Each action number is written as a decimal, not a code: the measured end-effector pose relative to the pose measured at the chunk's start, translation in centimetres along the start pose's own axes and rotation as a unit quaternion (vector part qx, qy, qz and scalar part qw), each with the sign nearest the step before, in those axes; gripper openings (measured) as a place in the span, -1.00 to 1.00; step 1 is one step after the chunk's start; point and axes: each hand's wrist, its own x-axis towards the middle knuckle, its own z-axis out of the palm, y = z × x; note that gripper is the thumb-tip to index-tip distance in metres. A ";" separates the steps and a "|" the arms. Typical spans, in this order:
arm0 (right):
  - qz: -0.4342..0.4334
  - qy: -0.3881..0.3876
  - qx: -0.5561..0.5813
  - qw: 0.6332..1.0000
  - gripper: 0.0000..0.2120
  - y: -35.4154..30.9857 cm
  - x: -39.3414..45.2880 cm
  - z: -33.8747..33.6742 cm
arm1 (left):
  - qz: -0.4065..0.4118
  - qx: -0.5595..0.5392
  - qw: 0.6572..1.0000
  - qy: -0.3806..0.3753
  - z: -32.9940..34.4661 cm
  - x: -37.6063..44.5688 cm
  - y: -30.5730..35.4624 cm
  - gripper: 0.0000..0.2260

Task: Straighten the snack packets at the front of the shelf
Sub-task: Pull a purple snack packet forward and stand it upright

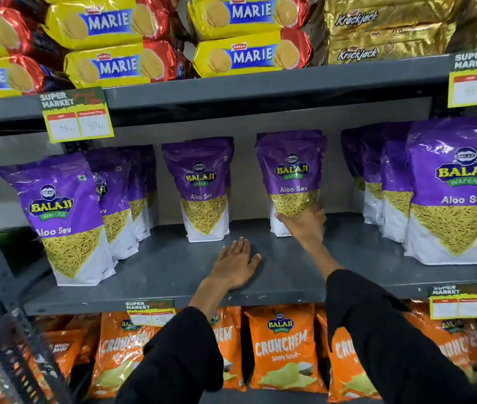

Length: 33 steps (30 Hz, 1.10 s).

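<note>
The purple Aloo Sev packet [291,182] stands upright far back on the grey shelf [173,266]. The right hand [304,224] wraps its lower front, fingers [318,209] curled against the pouch (the grip looks loose). The left hand [235,265] lies flat on the shelf, fingers spread, holding nothing.

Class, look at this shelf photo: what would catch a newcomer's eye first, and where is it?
The purple Aloo Sev packets standing along the middle shelf stand out first. The right hand touches the base of one packet near the centre, while the left hand lies flat on the bare shelf. Yellow Marie packs crowd the shelf above.
</note>
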 end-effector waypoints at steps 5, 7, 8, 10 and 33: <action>0.020 0.013 0.004 1.000 0.32 -0.6 1.0 1.0 | -0.003 0.009 1.000 -0.022 0.4 0.4 -0.3 -0.40; 0.013 0.024 0.003 1.000 0.30 -0.5 1.1 1.8 | 0.002 0.013 1.000 -0.021 0.5 0.4 -0.3 -0.40; 0.009 0.035 0.005 0.999 0.30 -0.4 1.2 2.0 | 0.003 0.015 1.000 -0.018 0.5 0.6 -0.4 -0.40; 0.008 0.046 -0.007 0.999 0.30 -0.2 1.3 2.7 | 0.004 0.015 1.000 -0.014 0.6 0.7 -0.5 -0.40; -0.012 0.053 -0.029 0.998 0.25 -0.6 -3.3 -0.3 | 0.007 0.019 1.000 -0.014 0.8 0.7 -0.5 -0.39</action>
